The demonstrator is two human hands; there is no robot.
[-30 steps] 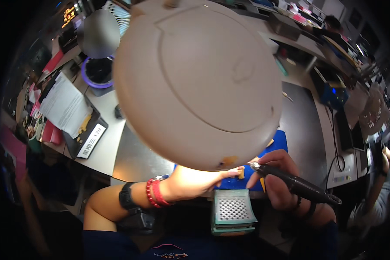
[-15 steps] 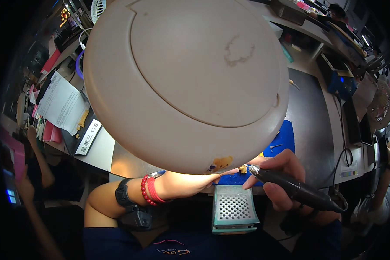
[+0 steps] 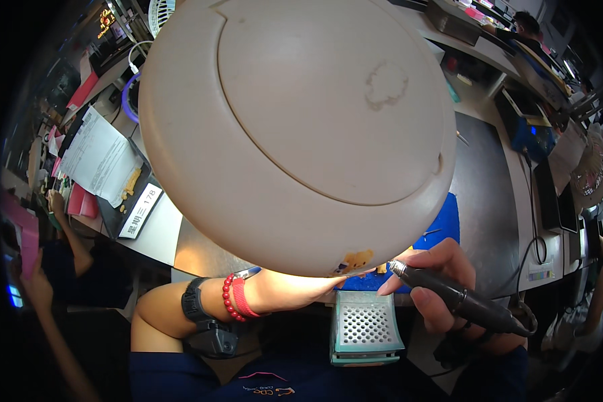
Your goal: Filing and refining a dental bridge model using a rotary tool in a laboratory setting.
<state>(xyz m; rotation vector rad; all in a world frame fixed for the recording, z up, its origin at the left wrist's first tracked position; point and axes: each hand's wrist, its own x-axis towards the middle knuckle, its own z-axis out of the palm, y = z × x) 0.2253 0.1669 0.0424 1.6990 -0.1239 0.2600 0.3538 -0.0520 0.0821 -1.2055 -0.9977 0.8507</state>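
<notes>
My right hand [image 3: 442, 268] is closed round a black rotary handpiece [image 3: 459, 295] with a silver collar. Its nose points left, and its tip reaches the lamp's lower rim. Beside the tip shows part of a small yellowish piece [image 3: 382, 268], over a blue mat [image 3: 449, 211]. From the left comes my left hand [image 3: 295, 288], wearing a red bead bracelet [image 3: 231, 298] and a red band. Its fingers run under the large beige round lamp head [image 3: 301, 120], which hides them and anything they hold. Below both hands sits a pale green box with a perforated metal top [image 3: 366, 323].
A clipboard with a paper sheet [image 3: 100, 161] and a white label plate [image 3: 141, 211] stand left. A thin tool [image 3: 462, 138] lies on the dark bench top [image 3: 482, 174]. A black cable [image 3: 537, 234] hangs at right. Other people work at both sides and far right.
The view has shifted slightly, so the lamp appears further right and lower. Less of my left fingers and the yellowish piece shows now. My right hand keeps its hold on the handpiece.
</notes>
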